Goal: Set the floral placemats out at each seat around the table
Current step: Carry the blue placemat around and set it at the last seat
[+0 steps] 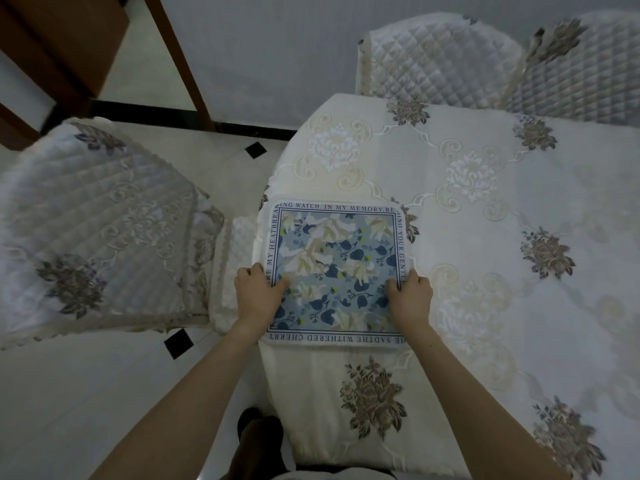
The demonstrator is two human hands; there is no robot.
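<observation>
I am positioning one floral placemat (336,268) on the worktop (485,209), at the seat served by the quilted chair (97,223) at 9 o'clock. The placemat is lying flat on the embroidered tablecloth (374,161), close to the worktop's 9 o'clock edge, its printed border lettering showing on all sides.

My left hand (258,294) is gripping the placemat's 9 o'clock edge, fingers curling over the border and onto the floral field. My right hand (412,296) is gripping the 3 o'clock edge the same way. Both hands are partly closed on the fabric, neither fully clenched.

Step in hand, as I judge it: squaring and smoothing this placemat at its seat. Whether one mat or a stack is lying under my hands, I cannot tell.

The next move is likely calling for a release of both edges, then a placemat for the next seat, probably by the two quilted chairs (440,60) at 12 and 1 o'clock.
</observation>
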